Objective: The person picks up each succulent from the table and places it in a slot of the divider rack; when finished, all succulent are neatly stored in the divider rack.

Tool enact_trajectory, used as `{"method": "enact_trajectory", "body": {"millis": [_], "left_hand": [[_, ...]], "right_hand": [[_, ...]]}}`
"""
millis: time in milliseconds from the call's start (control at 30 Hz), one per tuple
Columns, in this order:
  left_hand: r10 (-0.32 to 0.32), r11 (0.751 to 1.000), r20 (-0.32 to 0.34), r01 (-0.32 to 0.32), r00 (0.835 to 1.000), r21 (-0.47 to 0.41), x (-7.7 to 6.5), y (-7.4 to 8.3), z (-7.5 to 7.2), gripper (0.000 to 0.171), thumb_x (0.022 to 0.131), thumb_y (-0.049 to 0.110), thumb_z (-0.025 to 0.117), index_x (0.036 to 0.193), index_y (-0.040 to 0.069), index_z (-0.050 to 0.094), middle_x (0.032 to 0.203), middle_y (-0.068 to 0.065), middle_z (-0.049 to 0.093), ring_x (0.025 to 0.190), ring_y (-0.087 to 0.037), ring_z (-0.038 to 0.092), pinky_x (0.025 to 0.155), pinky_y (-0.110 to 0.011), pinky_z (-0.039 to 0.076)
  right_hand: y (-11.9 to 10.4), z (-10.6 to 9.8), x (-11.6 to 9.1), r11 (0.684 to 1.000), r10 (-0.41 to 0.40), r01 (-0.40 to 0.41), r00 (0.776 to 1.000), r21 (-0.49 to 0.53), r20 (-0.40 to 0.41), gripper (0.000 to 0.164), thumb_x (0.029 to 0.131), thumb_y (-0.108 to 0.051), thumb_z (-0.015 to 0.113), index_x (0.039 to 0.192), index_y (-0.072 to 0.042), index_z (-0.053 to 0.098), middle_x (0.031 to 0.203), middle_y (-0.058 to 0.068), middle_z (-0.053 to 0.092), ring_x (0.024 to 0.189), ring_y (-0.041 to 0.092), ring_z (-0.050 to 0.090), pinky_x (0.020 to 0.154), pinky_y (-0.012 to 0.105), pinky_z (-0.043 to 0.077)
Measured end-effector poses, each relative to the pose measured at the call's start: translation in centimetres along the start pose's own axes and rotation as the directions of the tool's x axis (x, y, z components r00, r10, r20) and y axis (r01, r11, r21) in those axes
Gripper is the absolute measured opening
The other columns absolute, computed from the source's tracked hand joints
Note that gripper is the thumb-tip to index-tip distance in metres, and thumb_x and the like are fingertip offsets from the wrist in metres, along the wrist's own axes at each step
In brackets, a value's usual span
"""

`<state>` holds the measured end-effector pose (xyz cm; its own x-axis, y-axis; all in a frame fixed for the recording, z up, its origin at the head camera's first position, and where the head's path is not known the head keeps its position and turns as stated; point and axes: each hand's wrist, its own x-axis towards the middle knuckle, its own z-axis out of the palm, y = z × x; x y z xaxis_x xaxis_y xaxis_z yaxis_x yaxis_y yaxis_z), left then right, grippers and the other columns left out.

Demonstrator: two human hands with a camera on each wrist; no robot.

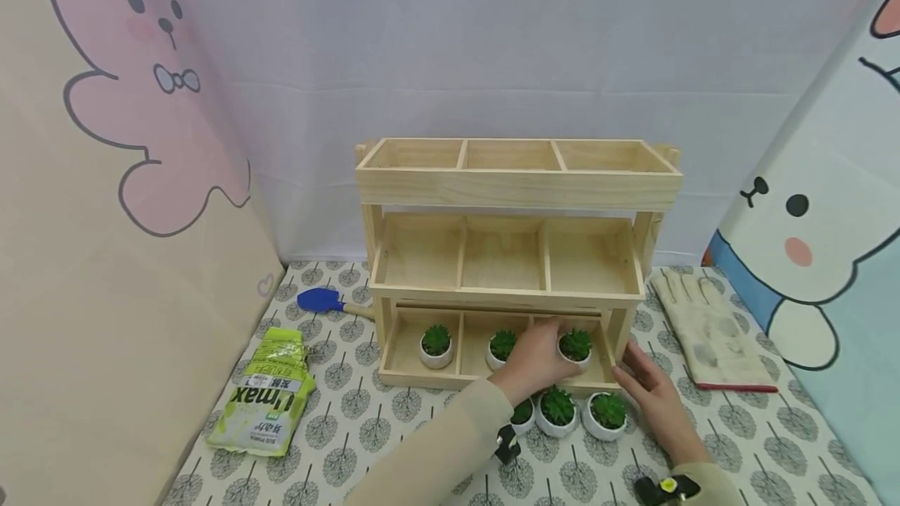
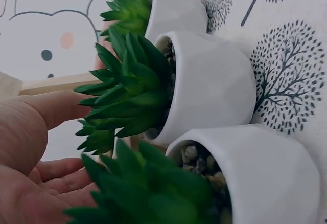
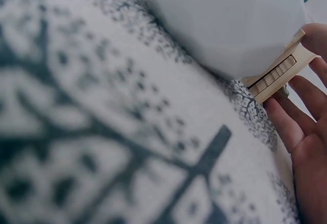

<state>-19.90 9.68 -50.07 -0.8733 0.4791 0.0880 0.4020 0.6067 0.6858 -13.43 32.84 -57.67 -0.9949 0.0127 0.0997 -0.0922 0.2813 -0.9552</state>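
Observation:
My left hand [image 1: 537,361] reaches into the right compartment of the wooden rack's bottom tier. Thumb and fingers go round a small potted succulent [image 1: 576,346] in a white pot, whose far side the hand hides. At the bottom tier's right end, my right hand [image 1: 657,397] touches the wooden rack [image 1: 520,190] with fairly straight fingers. Two more potted succulents, one on the left [image 1: 436,347] and one in the middle [image 1: 502,346], sit in the same tier. In front of the rack stand three potted succulents [image 2: 214,81] in a row, one partly behind my left wrist.
A green and white bag [image 1: 263,397] lies on the left of the tree-patterned cloth [image 1: 373,432]. Behind it, a blue-bladed shovel [image 1: 321,301] points toward the rack. Pale work gloves [image 1: 710,334] lie at the right. A white curtain hangs behind.

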Motion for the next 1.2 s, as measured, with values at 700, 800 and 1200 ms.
{"method": "enact_trajectory", "body": {"millis": [700, 800, 1200], "left_hand": [[-0.002, 0.966, 0.021, 0.007, 1.0, -0.258, -6.2, -1.9, -2.7, 0.069, 0.089, 0.031, 0.086, 0.148, 0.013, 0.056, 0.141, 0.001, 0.061, 0.122, -0.016, 0.061, 0.1, -0.028, 0.052], [0.0, 0.955, 0.004, 0.001, 1.0, -0.297, -7.2, -2.2, -2.9, 0.068, 0.089, 0.031, 0.086, 0.147, 0.015, 0.056, 0.138, 0.0, 0.062, 0.12, -0.017, 0.061, 0.101, -0.029, 0.051], [-0.021, 0.944, -0.054, 0.002, 0.998, -0.33, -11.0, -4.0, -3.1, 0.068, 0.087, 0.025, 0.087, 0.145, 0.009, 0.056, 0.133, -0.004, 0.064, 0.12, -0.016, 0.06, 0.105, -0.034, 0.051]], "right_hand": [[-0.8, 0.0, -0.1, 0.998, 0.035, -0.035, 0.999, -0.044, 0.004, 0.07, 0.109, -0.022, 0.06, 0.167, -0.011, 0.022, 0.164, 0.026, 0.03, 0.144, 0.026, 0.042, 0.098, 0.009, 0.042], [-0.7, 0.0, -0.1, 0.999, 0.033, -0.033, 0.999, -0.041, 0.0, 0.07, 0.108, -0.022, 0.06, 0.167, -0.011, 0.023, 0.164, 0.027, 0.031, 0.145, 0.035, 0.041, 0.098, 0.009, 0.042], [-0.8, 0.1, 0.0, 0.999, 0.029, -0.029, 1.0, -0.033, -0.006, 0.069, 0.108, -0.02, 0.06, 0.166, -0.012, 0.024, 0.164, 0.024, 0.031, 0.143, 0.024, 0.041, 0.097, 0.008, 0.042]]}}
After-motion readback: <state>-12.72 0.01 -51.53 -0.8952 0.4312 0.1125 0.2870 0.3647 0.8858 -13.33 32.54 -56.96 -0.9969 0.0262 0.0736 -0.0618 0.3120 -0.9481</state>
